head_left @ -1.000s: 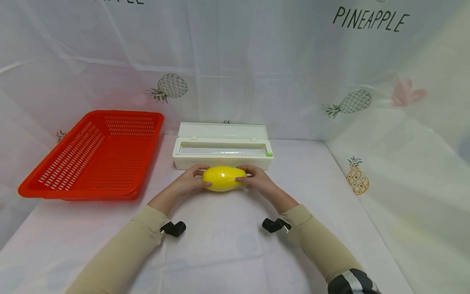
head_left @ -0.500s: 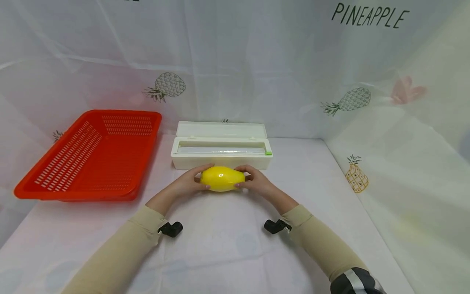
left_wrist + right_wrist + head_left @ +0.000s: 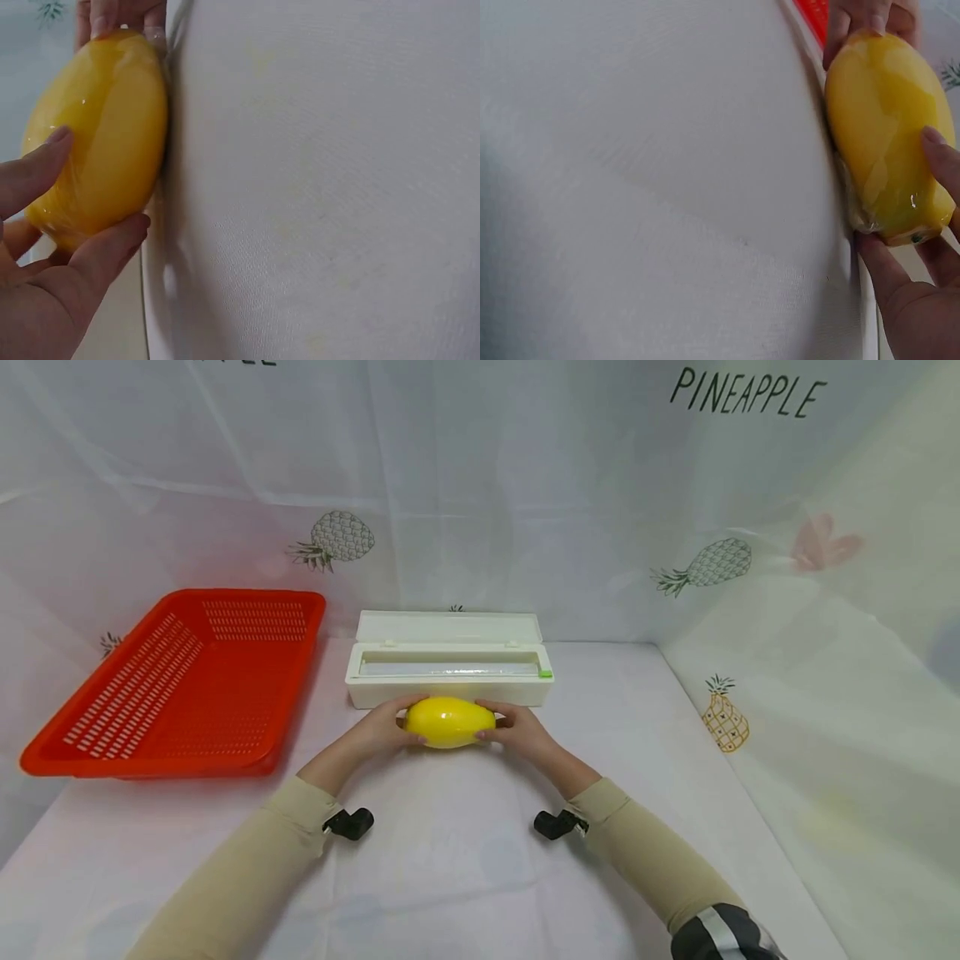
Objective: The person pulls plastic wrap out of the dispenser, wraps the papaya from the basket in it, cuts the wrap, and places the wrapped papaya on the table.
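Note:
A yellow, oval, papaya-like fruit [image 3: 450, 723] lies sideways between both hands, close in front of the white cling film box. Clear film clings to its skin, bunched at its ends in the wrist views. My left hand [image 3: 381, 728] grips the left end, thumb [image 3: 45, 169] and fingers spread around it. Around the other end curl the thumb and fingers of my right hand [image 3: 522, 732]; in the right wrist view a small greenish spot shows at that end of the fruit [image 3: 889, 127]. The fruit's underside is hidden.
The white cling film box [image 3: 450, 693] stands at the back with its lid [image 3: 448, 627] up and a roll of film [image 3: 450, 668] inside. A red plastic basket [image 3: 225, 702] sits at the left. Behind hangs a pineapple-print cloth [image 3: 525, 527].
The head view has shifted slightly, so the basket, box and fruit appear a little further left. Both hands keep hold of the fruit, with the right thumb slightly lower on it.

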A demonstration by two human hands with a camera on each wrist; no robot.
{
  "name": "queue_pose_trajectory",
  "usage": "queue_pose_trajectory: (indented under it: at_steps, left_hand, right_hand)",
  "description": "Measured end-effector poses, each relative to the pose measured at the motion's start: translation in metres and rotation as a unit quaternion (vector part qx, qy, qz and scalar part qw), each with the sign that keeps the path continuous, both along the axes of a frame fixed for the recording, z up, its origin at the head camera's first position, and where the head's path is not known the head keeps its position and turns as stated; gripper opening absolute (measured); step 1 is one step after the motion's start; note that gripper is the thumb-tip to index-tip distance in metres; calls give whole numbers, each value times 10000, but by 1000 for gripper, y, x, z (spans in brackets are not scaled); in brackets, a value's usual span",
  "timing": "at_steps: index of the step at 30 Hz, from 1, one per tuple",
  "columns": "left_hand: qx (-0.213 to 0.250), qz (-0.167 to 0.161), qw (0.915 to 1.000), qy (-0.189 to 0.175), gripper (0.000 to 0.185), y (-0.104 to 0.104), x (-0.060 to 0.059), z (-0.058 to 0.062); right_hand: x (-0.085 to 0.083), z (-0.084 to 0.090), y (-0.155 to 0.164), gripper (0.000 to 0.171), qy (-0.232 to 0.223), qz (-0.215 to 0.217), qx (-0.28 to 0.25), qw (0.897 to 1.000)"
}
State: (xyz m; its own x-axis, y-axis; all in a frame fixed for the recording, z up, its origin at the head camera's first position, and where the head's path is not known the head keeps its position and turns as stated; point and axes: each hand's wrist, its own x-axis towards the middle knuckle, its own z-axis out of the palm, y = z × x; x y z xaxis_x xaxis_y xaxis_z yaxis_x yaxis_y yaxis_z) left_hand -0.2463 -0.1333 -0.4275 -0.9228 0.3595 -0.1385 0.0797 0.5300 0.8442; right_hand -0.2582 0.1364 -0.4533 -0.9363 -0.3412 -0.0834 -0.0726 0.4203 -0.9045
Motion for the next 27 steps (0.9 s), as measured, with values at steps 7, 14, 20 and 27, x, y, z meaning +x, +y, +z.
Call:
queue_pose_trajectory:
  at_steps: [7, 14, 20, 27]
  left_hand:
    - [203, 231, 9994, -137, 77, 2, 0, -5]
    - [213, 241, 9986, -414, 84, 0, -3, -2]
    - [444, 241, 9977, -458, 94, -2, 0, 2]
    - [-710, 359, 9958, 447, 95, -6, 18, 19]
  right_hand:
    - [-1, 7, 0, 59, 193, 219, 74, 9995]
    - [-8, 10, 0, 61, 288, 534, 147, 9980]
    - [-4, 20, 1, 69, 496, 588, 453, 9960]
    - [18, 52, 15, 72, 1624, 749, 1923, 9649]
